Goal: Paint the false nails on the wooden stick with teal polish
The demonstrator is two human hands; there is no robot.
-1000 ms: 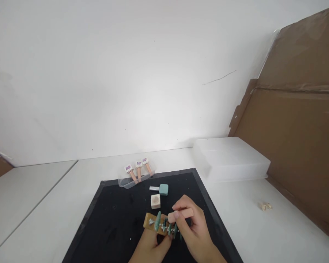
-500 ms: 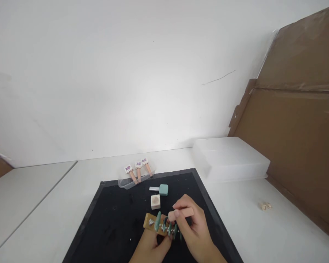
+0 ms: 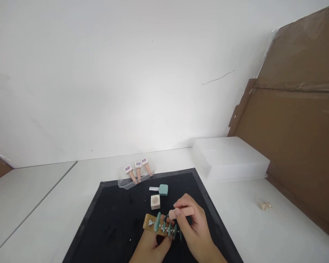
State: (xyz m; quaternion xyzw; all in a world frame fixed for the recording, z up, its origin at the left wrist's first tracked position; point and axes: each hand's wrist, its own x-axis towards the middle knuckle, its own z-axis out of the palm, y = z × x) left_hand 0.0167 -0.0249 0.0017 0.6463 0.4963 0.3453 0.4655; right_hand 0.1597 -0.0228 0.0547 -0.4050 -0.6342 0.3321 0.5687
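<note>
On the black mat (image 3: 112, 215), at its near edge, the left hand (image 3: 150, 246) grips a wooden strip (image 3: 149, 223) carrying green nail tips (image 3: 157, 221). The right hand (image 3: 193, 230) pinches a pink stick (image 3: 184, 212) just above them. Beyond lie a cream cube (image 3: 155, 201), a teal-capped bottle (image 3: 160, 189), then a clear tray (image 3: 126, 182) at the mat's far edge.

Your left hand (image 3: 150, 246) steadies a small wooden strip (image 3: 153, 223) on the black mat (image 3: 112, 219), with a row of teal nail tips (image 3: 167, 227) standing along it. Your right hand (image 3: 194, 232) pinches a pale pink handle (image 3: 182, 212) just above those tips. Beyond them on the mat sit a cream cube (image 3: 155, 201) and a teal bottle (image 3: 159, 189) lying on its side. A clear tray (image 3: 131, 181) with three pink sticks (image 3: 138, 170) rests at the mat's far edge, and a white box (image 3: 230, 159) stands to the right.
</note>
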